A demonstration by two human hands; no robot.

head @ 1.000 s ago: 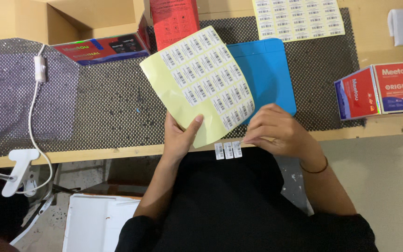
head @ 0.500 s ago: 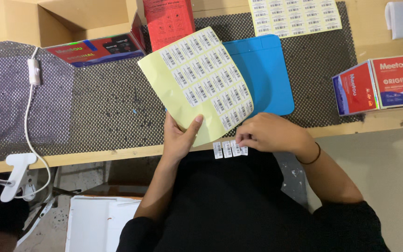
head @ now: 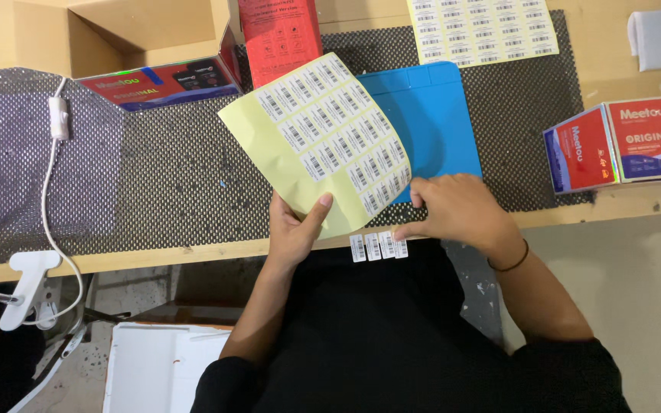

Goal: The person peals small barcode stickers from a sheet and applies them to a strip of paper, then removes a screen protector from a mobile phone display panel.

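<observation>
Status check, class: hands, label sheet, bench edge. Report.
Left hand grips yellow label sheet. Right hand presses peeled labels along bench edge. Nothing blocking.

Yellow label sheet [head: 323, 145] tilted, partly peeled, above surface edge; four barcode labels [head: 378, 245] stuck along that edge.

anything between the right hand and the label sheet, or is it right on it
Nothing visible stands between them. The right hand rests at the lower right edge of the yellow label sheet, fingertips at the labels there. The left hand pinches the sheet's bottom edge.
</observation>
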